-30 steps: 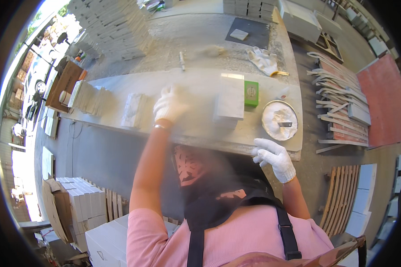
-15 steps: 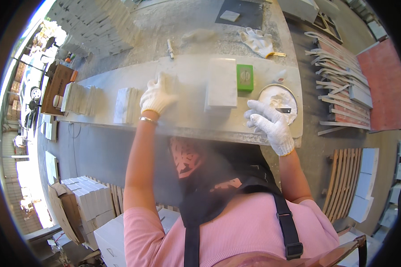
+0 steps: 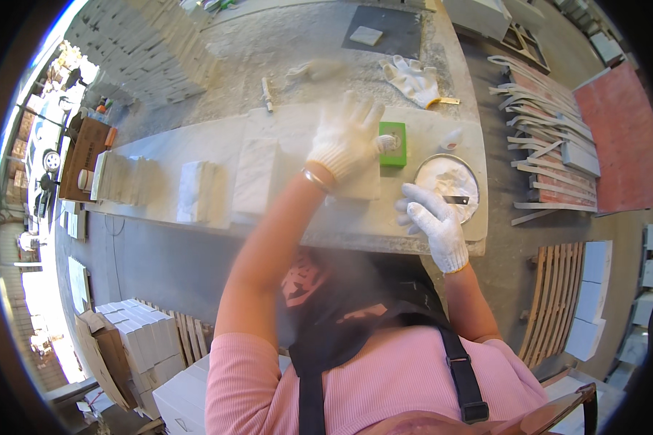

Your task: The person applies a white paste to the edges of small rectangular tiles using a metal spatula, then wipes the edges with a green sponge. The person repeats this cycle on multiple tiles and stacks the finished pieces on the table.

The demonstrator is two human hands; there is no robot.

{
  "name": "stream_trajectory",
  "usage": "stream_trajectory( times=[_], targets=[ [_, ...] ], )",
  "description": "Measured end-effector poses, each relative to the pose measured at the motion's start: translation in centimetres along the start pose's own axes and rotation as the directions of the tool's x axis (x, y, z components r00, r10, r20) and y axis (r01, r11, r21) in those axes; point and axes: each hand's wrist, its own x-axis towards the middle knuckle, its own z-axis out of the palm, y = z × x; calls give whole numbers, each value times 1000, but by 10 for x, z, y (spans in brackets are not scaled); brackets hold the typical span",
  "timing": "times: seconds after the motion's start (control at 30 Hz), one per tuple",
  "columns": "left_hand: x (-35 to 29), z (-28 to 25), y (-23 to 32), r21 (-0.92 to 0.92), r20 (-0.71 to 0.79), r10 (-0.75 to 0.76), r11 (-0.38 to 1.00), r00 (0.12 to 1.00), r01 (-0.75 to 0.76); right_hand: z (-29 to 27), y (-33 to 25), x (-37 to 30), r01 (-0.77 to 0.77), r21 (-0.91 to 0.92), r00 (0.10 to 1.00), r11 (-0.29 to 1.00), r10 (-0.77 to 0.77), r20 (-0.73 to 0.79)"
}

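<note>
My left hand [image 3: 347, 138], in a white knit glove and a little blurred, is over a stack of white tiles [image 3: 363, 187], fingers apart. Its thumb reaches the edge of a green block [image 3: 392, 154]; whether it touches is unclear. To its left lies a pale marbled tile [image 3: 256, 174]. My right hand [image 3: 441, 230], gloved too, hovers by the near rim of a round tub of white paste [image 3: 435, 174], its fingers loosely spread and seemingly holding nothing. A scraper with a dark end [image 3: 456, 200] rests in the paste.
Marbled tiles [image 3: 194, 192] and a longer tile row [image 3: 120, 180] stand at the table's left. Beyond lie a marker-like white stick [image 3: 267, 94], a spare glove [image 3: 412, 81] and a tall tile stack [image 3: 134, 51]. A small white bottle [image 3: 452, 139] stands behind the tub.
My left hand has moved right from beside the marbled tiles to the white stack, leaving a pale tile in view where it was. My right hand stays by the tub.
</note>
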Motion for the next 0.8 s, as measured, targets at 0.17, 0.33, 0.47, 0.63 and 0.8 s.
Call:
stream_trajectory(
  times=[0.17,0.33,0.47,0.63,0.8],
  targets=[
    [-46,-26,21,-81,42,132,988,990,-128,-3,3,0,-57,13,998,998,57,-26],
    [-107,-68,54,-252,185,83,967,979,-34,5,6,9,-15,-24,1000,1000,15,-7],
    [-148,-78,52,-538,120,-138,823,983,182,12,3,17,23,-59,1000,998,-22,14],
    [-168,-65,47,-734,211,-682,363,700,575,19,-1,15,-8,-41,998,999,10,69],
    [-153,-62,40,-762,593,-536,-131,601,635,30,-1,10,-48,-4,992,999,48,117]
  ],
)
